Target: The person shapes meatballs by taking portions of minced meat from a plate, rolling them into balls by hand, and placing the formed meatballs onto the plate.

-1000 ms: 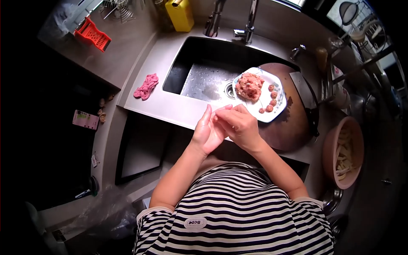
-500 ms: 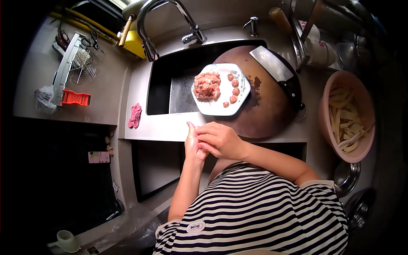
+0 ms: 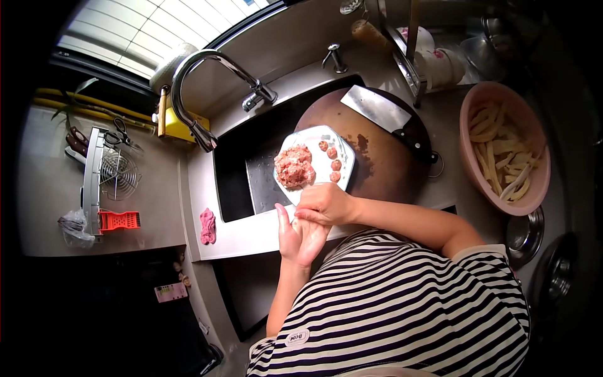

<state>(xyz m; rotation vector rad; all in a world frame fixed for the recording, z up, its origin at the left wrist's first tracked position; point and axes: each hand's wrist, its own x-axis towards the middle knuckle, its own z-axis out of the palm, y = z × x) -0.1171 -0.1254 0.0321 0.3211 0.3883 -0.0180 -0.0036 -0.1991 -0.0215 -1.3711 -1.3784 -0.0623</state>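
My left hand [image 3: 296,239] is turned palm up in front of the plate, its thumb stretched out and its palm bare and shiny. Curled over the fingers of that hand is my right hand [image 3: 323,202], closed; whatever lies between the two is hidden. Just beyond them a white plate [image 3: 323,182] rests partly over the sink and partly on a round brown chopping board [image 3: 389,173]. It bears a mound of raw minced meat [image 3: 294,166] on its left and several small meatballs [image 3: 335,166] on its right.
A cleaver [image 3: 380,110] lies across the board's far edge. At right stands a pink basin [image 3: 466,125] of pale cut strips. The faucet [image 3: 207,56] arches over the sink [image 3: 232,176]. A pink cloth [image 3: 208,226], a red grater [image 3: 119,220] and scissors [image 3: 119,133] lie at left.
The view has shifted, showing more of the window. My right hand has closed from loosely curved fingers over the left palm to a tighter curl over the left fingers.
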